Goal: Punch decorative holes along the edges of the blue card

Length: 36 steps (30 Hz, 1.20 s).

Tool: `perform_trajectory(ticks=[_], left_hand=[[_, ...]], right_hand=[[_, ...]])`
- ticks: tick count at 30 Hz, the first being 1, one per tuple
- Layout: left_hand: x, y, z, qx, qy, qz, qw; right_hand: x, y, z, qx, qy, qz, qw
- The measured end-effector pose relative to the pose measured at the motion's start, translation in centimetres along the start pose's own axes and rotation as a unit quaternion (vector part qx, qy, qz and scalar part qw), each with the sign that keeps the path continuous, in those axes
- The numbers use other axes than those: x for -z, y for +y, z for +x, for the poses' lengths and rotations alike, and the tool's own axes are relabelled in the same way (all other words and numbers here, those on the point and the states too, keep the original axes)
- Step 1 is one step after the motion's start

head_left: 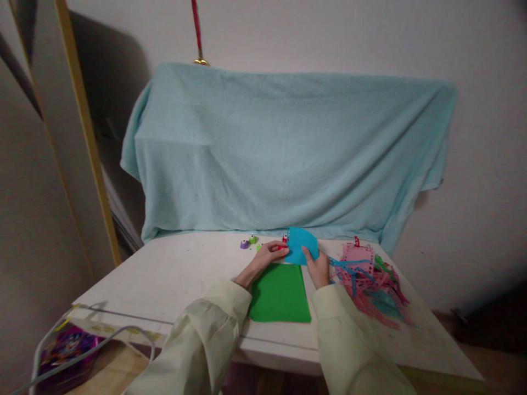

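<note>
A blue sheet of paper (302, 244), with a row of punched holes along its left edge, is held up between both hands. My left hand (269, 257) pinches its left edge, fingers closed. At its lower right, my right hand (318, 267) grips it with the thumb on the front face. Below the hands a green sheet (282, 296) lies flat on the white table (177, 274). Just beyond my left hand sit small craft punches with eyes: a purple one (244, 244), a green one (252, 240) and a red one (284, 239), partly hidden by the paper.
Right of my hands lies a heap of punched paper strips (370, 280) in pink, blue, red and green. A light blue cloth (288, 148) hangs behind the table. At the lower left are a white cable (119, 331) and a purple package (66, 351).
</note>
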<state>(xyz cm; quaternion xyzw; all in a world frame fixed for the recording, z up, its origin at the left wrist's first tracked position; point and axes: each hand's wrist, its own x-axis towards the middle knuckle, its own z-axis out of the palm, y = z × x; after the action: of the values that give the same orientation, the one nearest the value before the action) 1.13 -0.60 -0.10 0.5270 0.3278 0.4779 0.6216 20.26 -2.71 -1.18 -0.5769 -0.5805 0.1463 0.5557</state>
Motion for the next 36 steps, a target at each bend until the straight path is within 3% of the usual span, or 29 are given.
perform_trajectory(ticks=[16, 22, 29, 33, 36], left_hand=[[0.2, -0.1, 0.1, 0.006, 0.009, -0.033, 0.999], [0.1, 0.5, 0.0, -0.006, 0.001, -0.076, 0.997], [1.0, 0.2, 0.7, -0.017, 0.069, -0.123, 0.990], [1.1, 0.0, 0.8, 0.001, 0.091, -0.066, 0.994], [0.7, 0.3, 0.4, -0.012, 0.056, 0.001, 0.998]], right_hand=[[0.1, -0.4, -0.1, 0.010, -0.025, 0.010, 1.000], [0.1, -0.2, 0.0, 0.006, 0.026, -0.017, 0.999], [0.4, -0.4, 0.1, -0.008, 0.027, 0.032, 0.999], [0.5, -0.8, 0.1, -0.024, 0.022, 0.069, 0.997], [0.4, -0.8, 0.1, -0.032, 0.017, 0.091, 0.995]])
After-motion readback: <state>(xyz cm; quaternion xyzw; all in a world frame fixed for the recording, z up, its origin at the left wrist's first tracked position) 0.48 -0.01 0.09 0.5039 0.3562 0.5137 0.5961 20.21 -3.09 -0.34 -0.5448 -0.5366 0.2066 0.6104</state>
